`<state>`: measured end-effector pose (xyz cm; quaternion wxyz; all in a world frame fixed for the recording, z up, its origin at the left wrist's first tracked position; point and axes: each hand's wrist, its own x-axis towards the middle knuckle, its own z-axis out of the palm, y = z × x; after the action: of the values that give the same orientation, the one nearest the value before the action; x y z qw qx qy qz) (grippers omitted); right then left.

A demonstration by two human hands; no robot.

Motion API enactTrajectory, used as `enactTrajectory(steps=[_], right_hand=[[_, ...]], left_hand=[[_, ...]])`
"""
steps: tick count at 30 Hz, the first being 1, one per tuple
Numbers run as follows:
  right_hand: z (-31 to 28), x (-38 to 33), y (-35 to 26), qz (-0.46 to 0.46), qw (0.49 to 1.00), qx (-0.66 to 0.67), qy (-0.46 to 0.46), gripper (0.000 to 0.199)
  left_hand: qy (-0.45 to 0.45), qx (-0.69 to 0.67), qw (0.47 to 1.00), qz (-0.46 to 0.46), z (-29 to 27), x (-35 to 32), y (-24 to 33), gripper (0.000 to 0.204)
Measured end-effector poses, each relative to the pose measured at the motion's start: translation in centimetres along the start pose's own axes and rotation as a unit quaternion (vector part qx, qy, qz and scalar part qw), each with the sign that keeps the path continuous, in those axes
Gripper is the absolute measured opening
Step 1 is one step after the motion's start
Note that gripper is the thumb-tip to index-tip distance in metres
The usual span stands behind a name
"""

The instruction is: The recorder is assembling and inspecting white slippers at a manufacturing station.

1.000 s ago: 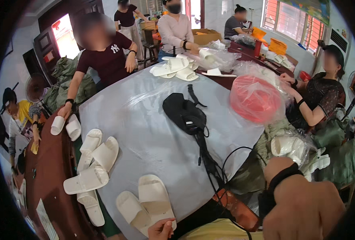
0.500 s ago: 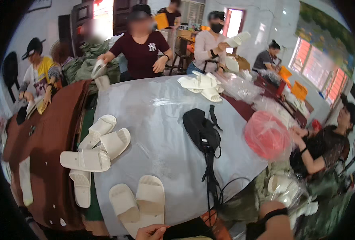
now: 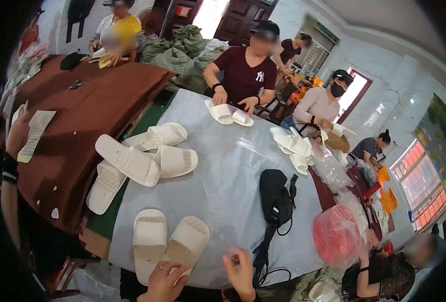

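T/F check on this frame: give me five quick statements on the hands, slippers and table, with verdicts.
1. The left hand rests at the heel end of the nearest pair of white slippers. True.
2. The right hand holds the black pouch. False: it is raised, empty, beside the pouch's cords.
3. The table has a grey cover. True.
4. The red plastic bag lies at the table's left edge. False: right edge.
5. Only one pair of slippers is in view. False: several more lie across the table.
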<state>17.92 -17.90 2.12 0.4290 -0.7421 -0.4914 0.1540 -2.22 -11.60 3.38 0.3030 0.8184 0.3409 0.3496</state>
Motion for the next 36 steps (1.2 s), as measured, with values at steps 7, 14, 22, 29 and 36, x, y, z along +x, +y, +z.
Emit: enactTrajectory(steps=[7,14,22,29,36], right_hand=[[3.2,2.3,2.4,-0.044,0.995,-0.083,-0.031,0.052],[4.1,2.3,3.5,-0.032,0.992,-0.092,-0.081,0.04],[2.2,6.4,0.5,-0.009,0.998,-0.054,-0.011,0.029],[3.2,5.7,4.0,-0.051,0.976,-0.202,-0.062,0.019],[-0.6,5.1,1.2,0.041,0.976,-0.142,0.158,0.013]], left_hand=[[-0.097,0.307,0.947,0.006,0.6,-0.1,-1.6,0.056],[-0.101,0.263,0.959,0.001,1.5,-0.9,-3.3,0.063],[-0.014,0.134,0.99,-0.045,2.3,-2.2,-2.8,0.056],[-0.094,0.181,0.977,-0.056,1.3,-1.5,-3.6,0.068],[-0.143,0.206,0.967,-0.053,2.1,-0.9,-3.5,0.074]])
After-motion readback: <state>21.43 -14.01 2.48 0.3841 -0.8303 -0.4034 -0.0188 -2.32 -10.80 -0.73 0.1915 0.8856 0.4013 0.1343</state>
